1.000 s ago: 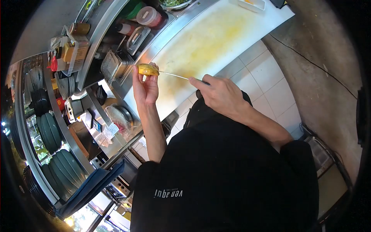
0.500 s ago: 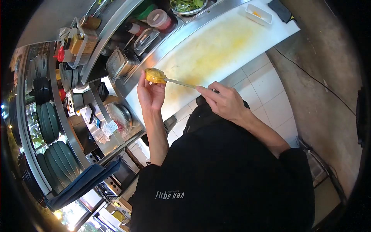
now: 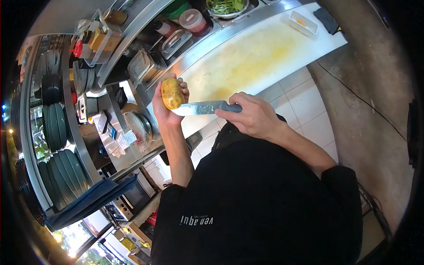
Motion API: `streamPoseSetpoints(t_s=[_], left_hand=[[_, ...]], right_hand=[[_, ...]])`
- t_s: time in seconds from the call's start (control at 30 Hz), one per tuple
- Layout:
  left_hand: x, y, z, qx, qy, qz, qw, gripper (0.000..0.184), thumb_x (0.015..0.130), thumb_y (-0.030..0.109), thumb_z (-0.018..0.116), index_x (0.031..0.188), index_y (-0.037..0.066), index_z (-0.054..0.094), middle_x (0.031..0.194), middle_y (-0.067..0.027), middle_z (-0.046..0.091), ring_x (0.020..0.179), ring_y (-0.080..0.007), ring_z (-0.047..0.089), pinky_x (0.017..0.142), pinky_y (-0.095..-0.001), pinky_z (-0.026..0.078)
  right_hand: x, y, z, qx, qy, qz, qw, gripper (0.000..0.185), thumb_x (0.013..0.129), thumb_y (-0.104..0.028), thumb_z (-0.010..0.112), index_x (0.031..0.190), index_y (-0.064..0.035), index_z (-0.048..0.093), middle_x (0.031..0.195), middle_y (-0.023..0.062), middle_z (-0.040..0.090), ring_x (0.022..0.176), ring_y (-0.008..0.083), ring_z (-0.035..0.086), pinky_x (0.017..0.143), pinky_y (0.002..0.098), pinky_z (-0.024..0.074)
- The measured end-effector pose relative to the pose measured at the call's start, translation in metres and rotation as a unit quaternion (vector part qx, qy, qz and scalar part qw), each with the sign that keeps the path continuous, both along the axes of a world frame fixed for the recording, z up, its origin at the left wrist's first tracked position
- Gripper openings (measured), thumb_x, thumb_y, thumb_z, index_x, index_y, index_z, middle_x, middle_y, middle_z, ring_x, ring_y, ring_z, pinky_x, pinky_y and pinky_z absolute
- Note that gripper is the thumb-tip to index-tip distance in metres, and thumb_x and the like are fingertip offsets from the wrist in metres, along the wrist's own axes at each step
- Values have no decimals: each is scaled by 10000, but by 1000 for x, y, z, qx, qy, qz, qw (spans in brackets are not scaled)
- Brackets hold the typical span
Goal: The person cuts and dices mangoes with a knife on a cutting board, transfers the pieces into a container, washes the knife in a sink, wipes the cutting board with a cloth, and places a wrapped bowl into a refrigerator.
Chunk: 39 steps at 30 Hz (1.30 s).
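Note:
My left hand (image 3: pixel 167 110) is closed around a yellow-brown, oval piece of food (image 3: pixel 172 93), its mottled skin facing the camera. My right hand (image 3: pixel 251 114) grips the dark handle of a knife (image 3: pixel 201 108). The wide blade lies flat to the view, its tip at the lower end of the food piece. Whether the tip is in the food or only touching it, I cannot tell. Both hands are above the near edge of a long white cutting board (image 3: pixel 207 66) with yellow stains.
A small white tray (image 3: pixel 303 23) with orange bits and a dark object (image 3: pixel 326 20) lie at the board's far right. Behind the board are a bowl of greens (image 3: pixel 226 6), a lidded tub (image 3: pixel 192 19) and metal containers (image 3: pixel 143 65). Green plates (image 3: pixel 64 174) stack at left.
The food piece has turned from its side to show its long mottled face. The knife has rotated from edge-on to showing its broad blade. The view has shifted slightly.

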<state>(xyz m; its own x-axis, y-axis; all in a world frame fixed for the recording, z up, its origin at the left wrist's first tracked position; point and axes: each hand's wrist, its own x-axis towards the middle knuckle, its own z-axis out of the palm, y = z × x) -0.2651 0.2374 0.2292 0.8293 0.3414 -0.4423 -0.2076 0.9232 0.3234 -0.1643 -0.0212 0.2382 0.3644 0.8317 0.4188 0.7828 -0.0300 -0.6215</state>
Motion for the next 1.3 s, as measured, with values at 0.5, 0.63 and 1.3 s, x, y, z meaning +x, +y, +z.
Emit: streamPoseSetpoints(t_s=[0.5, 0.63, 1.3], left_hand=[[-30, -3, 34, -18, -110, -18, 994, 335, 1025, 293, 448, 1119, -19, 529, 1007, -135, 492, 906, -251, 495, 816, -353, 473], [-35, 5, 32, -35, -105, -16, 994, 364, 1016, 323, 449, 1129, -14, 525, 1016, -148, 515, 929, -280, 512, 838, -395, 481], [-24, 4, 50, -23, -200, -49, 978, 459, 1033, 332, 402, 1219, -71, 521, 1032, -142, 532, 957, -238, 503, 838, -340, 452]], right_hand=[[5, 15, 46, 5, -108, 57, 993, 374, 695, -35, 705, 1036, -179, 757, 881, 70, 585, 723, 225, 568, 598, 325, 472], [2, 24, 50, 4, -124, 59, 990, 383, 686, -33, 704, 1037, -176, 757, 889, 77, 594, 721, 223, 565, 587, 325, 466], [-16, 41, 35, 63, -125, 37, 989, 439, 658, -10, 751, 1062, -181, 760, 871, 77, 575, 651, 227, 534, 551, 316, 445]])
